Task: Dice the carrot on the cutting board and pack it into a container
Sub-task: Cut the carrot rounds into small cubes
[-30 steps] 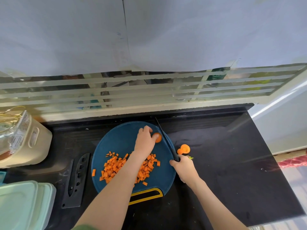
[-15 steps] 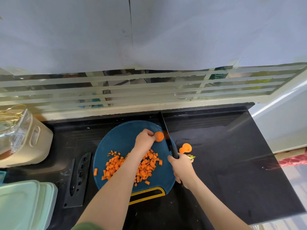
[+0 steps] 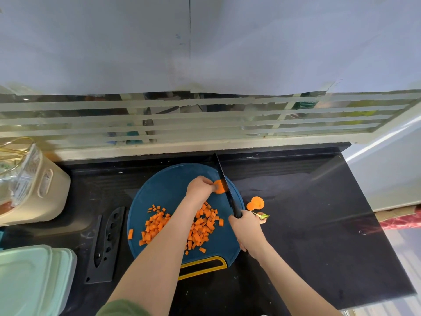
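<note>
**Carrot stub held to the blade, dice heaped on the near half**

The round blue cutting board [image 3: 164,190] sits mid-counter, and everything here is arranged around it. At its far right edge the left hand [image 3: 200,187] pinches a short carrot stub [image 3: 219,187], fingertips bunched and drawn back from the cut face, presumably to keep them out of the blade's path. The right hand [image 3: 246,226] hangs just off the board's right rim, curled firmly round the handle of a black knife [image 3: 227,190]. The knife slants up past the board's far edge and meets the right side of the stub. Whether the edge has bitten in or only rests against it, I can't quite tell from here.

On the near half of the board, partly under the left forearm, lies the heap of diced carrot [image 3: 157,224]. Cutting at the far rim seems sensible, as it leaves the heap undisturbed.

Just right of the board, on the black counter [image 3: 307,213], lie 2 round carrot slices [image 3: 256,203] and the trimmed green top [image 3: 263,216], set aside as offcuts, I'd guess.

Left of the board lies the knife's black sheath [image 3: 107,242]. Further left, toward the counter's near corner, are pale green containers [image 3: 29,277] with lids on, within reach for packing but not yet opened. A cream bin [image 3: 43,192] stands beyond them.

I'd judge the dicing nearly done, with packing still to come.
</note>
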The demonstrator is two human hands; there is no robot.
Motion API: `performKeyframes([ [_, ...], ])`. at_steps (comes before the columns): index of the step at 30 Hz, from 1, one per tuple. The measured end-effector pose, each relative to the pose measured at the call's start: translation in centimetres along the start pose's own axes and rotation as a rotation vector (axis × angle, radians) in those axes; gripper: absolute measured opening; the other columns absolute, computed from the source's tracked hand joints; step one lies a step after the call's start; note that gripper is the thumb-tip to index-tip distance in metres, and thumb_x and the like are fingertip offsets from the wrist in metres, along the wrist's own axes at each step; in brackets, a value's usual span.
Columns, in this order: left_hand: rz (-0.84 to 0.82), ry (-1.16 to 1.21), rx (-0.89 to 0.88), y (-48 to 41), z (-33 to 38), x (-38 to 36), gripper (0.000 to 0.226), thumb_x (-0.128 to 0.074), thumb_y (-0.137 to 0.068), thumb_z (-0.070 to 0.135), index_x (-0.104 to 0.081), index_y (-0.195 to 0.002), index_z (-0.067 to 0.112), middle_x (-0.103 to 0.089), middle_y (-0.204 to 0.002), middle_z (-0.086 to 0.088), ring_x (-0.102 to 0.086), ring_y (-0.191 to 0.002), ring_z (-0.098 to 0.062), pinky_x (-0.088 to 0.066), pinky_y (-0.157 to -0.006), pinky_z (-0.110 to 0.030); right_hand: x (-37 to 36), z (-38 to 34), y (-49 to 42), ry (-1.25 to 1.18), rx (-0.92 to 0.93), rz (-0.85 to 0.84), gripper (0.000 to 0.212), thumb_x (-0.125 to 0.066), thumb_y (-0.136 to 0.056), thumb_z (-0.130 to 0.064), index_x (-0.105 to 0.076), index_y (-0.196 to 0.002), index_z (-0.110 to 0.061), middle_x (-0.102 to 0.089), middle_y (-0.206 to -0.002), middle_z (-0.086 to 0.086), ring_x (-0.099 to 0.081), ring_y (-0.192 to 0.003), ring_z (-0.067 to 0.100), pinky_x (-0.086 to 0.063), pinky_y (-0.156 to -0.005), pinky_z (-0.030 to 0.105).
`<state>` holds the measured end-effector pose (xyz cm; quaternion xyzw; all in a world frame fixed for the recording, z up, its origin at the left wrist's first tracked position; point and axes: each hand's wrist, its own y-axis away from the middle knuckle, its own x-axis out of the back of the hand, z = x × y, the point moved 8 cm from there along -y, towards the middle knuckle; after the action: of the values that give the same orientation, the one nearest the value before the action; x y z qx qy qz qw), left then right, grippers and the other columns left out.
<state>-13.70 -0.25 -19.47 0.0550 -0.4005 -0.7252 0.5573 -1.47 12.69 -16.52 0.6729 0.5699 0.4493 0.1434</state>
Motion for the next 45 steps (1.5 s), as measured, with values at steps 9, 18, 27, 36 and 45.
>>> performKeyframes([
  [9, -0.051, -0.097, 0.008, 0.1, 0.4, 0.2, 0.042, -0.066, -0.089, 0.022, -0.055, -0.127, 0.007, -0.055, -0.129, -0.011, -0.051, -0.119, -0.026, -0.043, -0.100, -0.038, -0.6, 1.3, -1.1, 0.097, -0.299, -0.033, 0.018, -0.043, -0.098, -0.014, -0.044, -0.082, -0.008, -0.047, -0.069, 0.007, -0.048, -0.055, 0.018, -0.038, -0.043, 0.025],
  [18, -0.080, -0.107, -0.011, -0.3, 0.1, 0.3, 0.037, -0.067, -0.088, 0.026, -0.058, -0.119, 0.008, -0.057, -0.123, -0.009, -0.052, -0.114, -0.023, -0.042, -0.092, -0.033, -1.1, 1.0, -1.3, 0.060, -0.194, -0.024, 0.012, -0.046, -0.095, -0.012, -0.051, -0.085, -0.010, -0.061, -0.097, 0.016, -0.064, -0.097, 0.036, -0.044, -0.057, 0.029],
  [27, -0.119, -0.217, -0.040, -0.1, 0.5, 0.6, 0.032, -0.063, -0.090, 0.032, -0.064, -0.112, 0.009, -0.063, -0.117, -0.013, -0.057, -0.111, -0.028, -0.046, -0.088, -0.036, -0.7, 0.4, -0.3, -0.066, -0.106, -0.024, 0.017, -0.048, -0.096, -0.017, -0.047, -0.079, -0.015, -0.039, -0.063, 0.003, -0.034, -0.051, 0.013, -0.031, -0.046, 0.027],
  [36, -0.148, -0.166, -0.039, 0.3, 0.7, 0.3, 0.030, -0.061, -0.092, 0.030, -0.067, -0.111, 0.008, -0.062, -0.117, -0.014, -0.057, -0.103, -0.024, -0.038, -0.073, -0.028, -1.0, -0.3, 0.1, -0.032, -0.040, -0.008, 0.016, -0.048, -0.095, -0.017, -0.049, -0.080, -0.017, -0.043, -0.067, 0.003, -0.040, -0.054, 0.014, -0.036, -0.047, 0.026],
  [45, -0.189, -0.201, -0.043, 0.5, 0.9, 0.3, 0.038, -0.062, -0.092, 0.034, -0.065, -0.116, 0.004, -0.062, -0.110, -0.016, -0.058, -0.106, -0.029, -0.038, -0.071, -0.028, -1.4, 0.2, -1.0, 0.153, -0.166, -0.019, 0.014, -0.042, -0.097, -0.014, -0.042, -0.084, -0.010, -0.046, -0.074, 0.008, -0.047, -0.059, 0.018, -0.037, -0.046, 0.026],
])
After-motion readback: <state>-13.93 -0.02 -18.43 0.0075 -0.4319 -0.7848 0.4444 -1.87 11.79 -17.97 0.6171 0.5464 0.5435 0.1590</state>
